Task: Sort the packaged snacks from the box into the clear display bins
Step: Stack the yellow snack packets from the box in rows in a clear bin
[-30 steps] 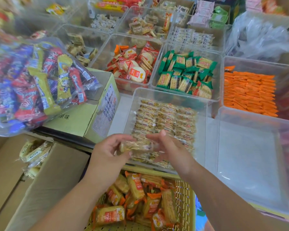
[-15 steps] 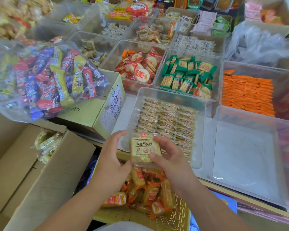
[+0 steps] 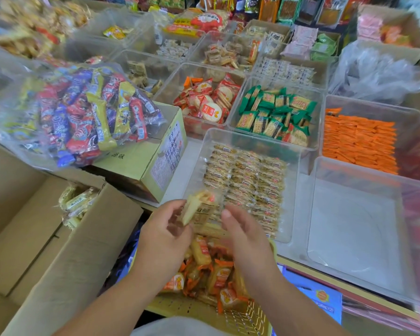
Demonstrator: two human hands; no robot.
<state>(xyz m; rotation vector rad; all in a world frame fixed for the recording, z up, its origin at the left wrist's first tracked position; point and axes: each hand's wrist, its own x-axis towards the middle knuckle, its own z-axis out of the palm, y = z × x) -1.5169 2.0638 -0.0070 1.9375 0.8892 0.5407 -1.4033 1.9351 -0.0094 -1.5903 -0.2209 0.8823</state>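
My left hand (image 3: 164,230) pinches a pale, blurred snack packet (image 3: 195,207) just over the near edge of a clear bin (image 3: 252,138). That bin holds neat rows of the same pale packets (image 3: 245,177). My right hand (image 3: 244,235) is beside the packet's right edge with its thumb up and fingers relaxed, holding nothing that I can see. Below both hands sits a yellow basket (image 3: 240,320) with orange-trimmed packets (image 3: 206,267). An open cardboard box (image 3: 83,251) at the left shows several pale yellow packets (image 3: 77,202).
An empty clear bin (image 3: 354,229) stands at the right. Behind it are bins of orange packets (image 3: 359,141), green packets (image 3: 277,112) and red-white crackers (image 3: 209,100). A clear bag of colourful bars (image 3: 78,112) lies on a yellow-green carton (image 3: 141,163).
Both hands held the packet flat half a second ago. Now it is tilted in my left hand alone and my right hand has come off it. The camera has tipped upward.
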